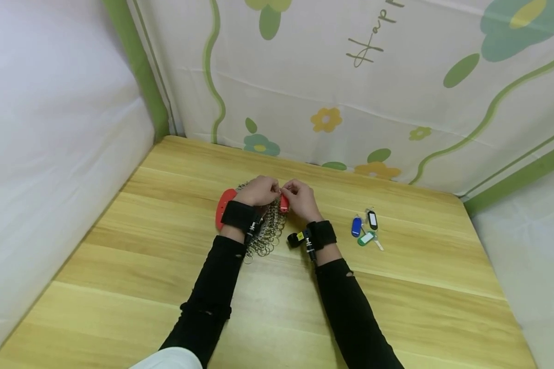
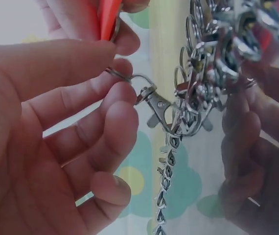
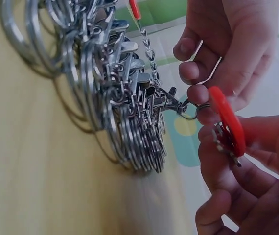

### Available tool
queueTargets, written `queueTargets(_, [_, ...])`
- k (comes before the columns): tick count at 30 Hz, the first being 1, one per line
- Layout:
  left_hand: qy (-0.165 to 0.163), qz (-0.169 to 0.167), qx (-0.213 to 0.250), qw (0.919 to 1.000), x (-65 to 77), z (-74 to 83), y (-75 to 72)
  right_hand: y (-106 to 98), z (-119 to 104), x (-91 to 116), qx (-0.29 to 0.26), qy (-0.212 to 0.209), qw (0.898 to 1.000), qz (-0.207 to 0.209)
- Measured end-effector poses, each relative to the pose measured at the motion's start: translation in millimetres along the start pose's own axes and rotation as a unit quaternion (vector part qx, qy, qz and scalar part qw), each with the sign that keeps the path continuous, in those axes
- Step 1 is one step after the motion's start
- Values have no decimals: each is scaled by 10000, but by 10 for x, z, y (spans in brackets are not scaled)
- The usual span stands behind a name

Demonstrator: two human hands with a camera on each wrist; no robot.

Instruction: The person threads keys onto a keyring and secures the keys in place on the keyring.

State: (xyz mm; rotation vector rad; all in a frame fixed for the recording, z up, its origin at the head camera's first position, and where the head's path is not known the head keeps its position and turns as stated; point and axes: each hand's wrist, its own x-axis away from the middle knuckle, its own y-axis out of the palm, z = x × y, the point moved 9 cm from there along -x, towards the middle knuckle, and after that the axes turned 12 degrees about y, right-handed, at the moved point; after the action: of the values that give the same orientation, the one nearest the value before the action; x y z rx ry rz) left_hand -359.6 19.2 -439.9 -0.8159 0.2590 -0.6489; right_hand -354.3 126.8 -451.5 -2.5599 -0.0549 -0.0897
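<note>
My left hand (image 1: 258, 191) pinches a split key ring (image 3: 196, 113) between thumb and forefinger. A silver swivel clasp (image 2: 158, 105) links that ring to a chain (image 2: 162, 198) strung with many more clasps and rings. Close on its right, my right hand (image 1: 302, 201) holds a red key tag (image 3: 227, 117) between thumb and fingers, right at the pinched ring. Small metal parts hang beneath the tag in the right wrist view, partly covered by the fingers. A red plate (image 1: 223, 207) lies left of my left hand, under the wrist in part.
On the table (image 1: 420, 297), right of my right hand, lie a blue key tag (image 1: 356, 227), a black key tag (image 1: 373, 220) and a green key tag (image 1: 365, 239) with keys. The bunch of rings (image 1: 268, 238) spreads between my wrists. A patterned curtain (image 1: 277, 92) stands behind the table.
</note>
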Motion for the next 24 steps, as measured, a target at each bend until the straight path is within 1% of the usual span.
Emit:
queueTargets(4, [105, 60, -131, 9998, -8, 12, -34, -17, 19, -8, -25, 77, 10000, 29])
queueTargets(8, [98, 131, -186, 9997, -9, 15, -69, -25, 9, -8, 17, 7, 10000, 68])
queueTargets(13, [60, 120, -368, 9992, 1, 11, -75, 15, -15, 17, 71, -30, 9999, -82])
queueTargets(16, [56, 175, -473, 9987, 1, 15, -90, 29, -27, 23, 86, -19, 9998, -150])
queueTargets(18, [84, 239, -504, 9984, -3, 23, -104, 19, -36, 20, 80, -38, 9999, -126])
queueTargets(24, [155, 299, -363, 9988, 1, 26, -113, -10, -27, 8, 43, 2, 10000, -17])
